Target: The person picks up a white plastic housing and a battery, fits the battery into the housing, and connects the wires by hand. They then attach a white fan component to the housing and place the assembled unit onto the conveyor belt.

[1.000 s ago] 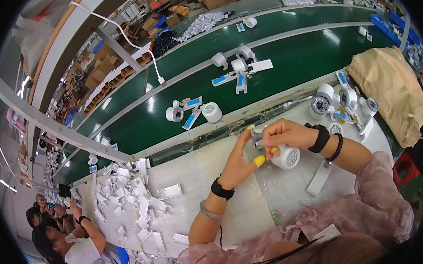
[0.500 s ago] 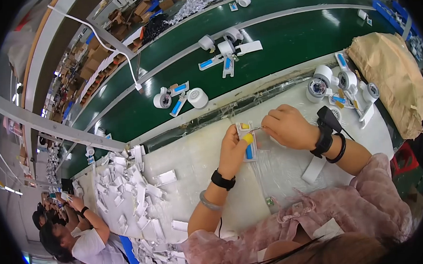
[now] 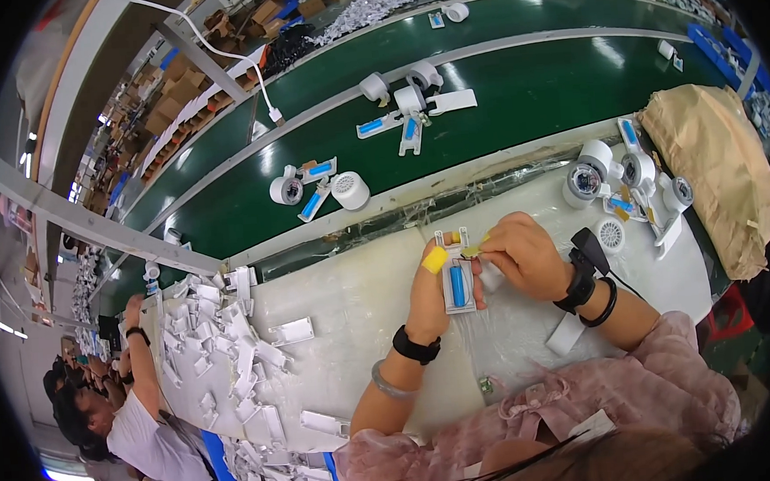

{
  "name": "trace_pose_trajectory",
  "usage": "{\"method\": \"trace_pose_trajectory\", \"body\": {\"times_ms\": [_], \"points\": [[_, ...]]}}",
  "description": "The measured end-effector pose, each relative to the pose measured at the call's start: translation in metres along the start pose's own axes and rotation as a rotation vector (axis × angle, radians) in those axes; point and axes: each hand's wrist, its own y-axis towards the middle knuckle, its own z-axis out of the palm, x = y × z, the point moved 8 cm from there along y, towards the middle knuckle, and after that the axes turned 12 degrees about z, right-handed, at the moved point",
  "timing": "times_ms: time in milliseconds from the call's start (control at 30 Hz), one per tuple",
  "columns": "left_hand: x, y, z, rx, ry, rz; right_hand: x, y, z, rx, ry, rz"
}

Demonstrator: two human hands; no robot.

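Note:
My left hand (image 3: 427,298) is closed round a white plastic housing (image 3: 460,307) and holds it upright above the table. Inside the housing lies a blue cylindrical battery (image 3: 457,282). A yellow finger cot (image 3: 435,259) covers the thumb of that hand. At the housing's upper end, my right hand (image 3: 534,258) pinches a small greenish circuit board (image 3: 471,252). A thin wire seems to run near the board, too fine to follow. Beyond my right hand sit several white round fan heads (image 3: 583,181) with battery housings attached. A round white grille (image 3: 611,235) lies nearer.
White plastic housings (image 3: 232,334) lie heaped at the left, above a blue bin (image 3: 226,476) of more parts. A green conveyor belt (image 3: 517,100) carries fan assemblies. A brown paper sack (image 3: 712,181) stands right. A co-worker (image 3: 155,440) sits at far left. A cable (image 3: 215,48) hangs overhead.
My right hand has turned, and a greenish board now shows at its fingertips. The left thumb has shifted off the battery. The co-worker's arm has reached out towards the belt. Fan assemblies on the belt moved slightly left.

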Motion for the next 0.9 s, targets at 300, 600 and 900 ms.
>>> {"method": "trace_pose_trajectory", "body": {"times_ms": [300,600,900], "points": [[-0.001,-0.001,0.003,0.146,0.343,0.178,-0.005,-0.005,0.003,0.052,0.037,-0.061],[-0.002,-0.008,0.018,0.187,0.468,0.236,-0.009,-0.007,-0.001,0.031,0.029,-0.041],[-0.002,-0.009,0.019,0.210,0.657,0.267,-0.010,-0.007,-0.002,0.047,0.040,-0.069]]}}
